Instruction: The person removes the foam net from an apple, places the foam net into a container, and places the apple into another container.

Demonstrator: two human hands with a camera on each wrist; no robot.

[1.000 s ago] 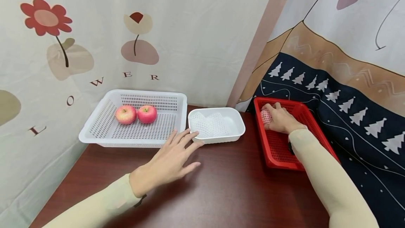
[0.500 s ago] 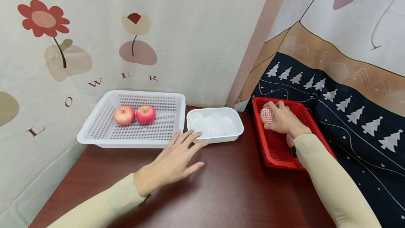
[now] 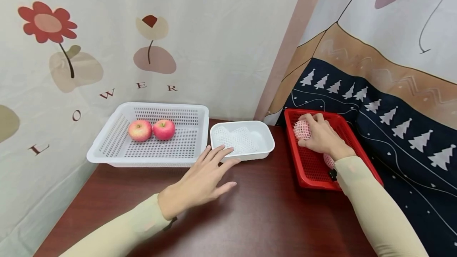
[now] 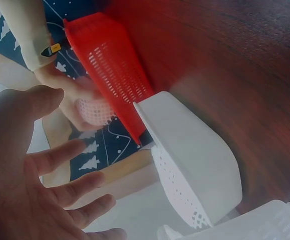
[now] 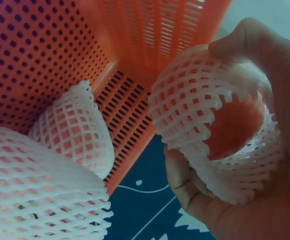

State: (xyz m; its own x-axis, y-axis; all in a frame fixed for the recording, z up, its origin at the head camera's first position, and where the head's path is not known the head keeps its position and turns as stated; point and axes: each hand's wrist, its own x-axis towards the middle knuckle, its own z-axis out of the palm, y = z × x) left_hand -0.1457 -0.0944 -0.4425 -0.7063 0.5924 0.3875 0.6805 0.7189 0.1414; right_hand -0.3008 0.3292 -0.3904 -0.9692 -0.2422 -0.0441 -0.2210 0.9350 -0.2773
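In the head view my right hand (image 3: 323,136) grips an apple in a white foam net (image 3: 302,130) over the red basket (image 3: 303,177). The right wrist view shows thumb and fingers round the foam net (image 5: 187,95), with red apple skin showing through its opening. Two more netted fruits sit in that basket, one a netted fruit (image 5: 74,132) near the wall and one nearer the camera. My left hand (image 3: 200,181) is spread with fingers extended, just in front of the white tray (image 3: 246,157); whether its fingertips touch the rim I cannot tell. Foam nets (image 3: 237,140) lie in the tray.
A white slotted basket (image 3: 189,140) holding two bare apples (image 3: 151,130) stands left of the tray. Behind everything hang printed curtains (image 3: 221,50). The dark wooden table (image 3: 264,205) extends in front of the containers.
My right hand has lifted the netted apple slightly, and another netted fruit has come into sight under the wrist. The left hand has drifted slightly right, still spread.
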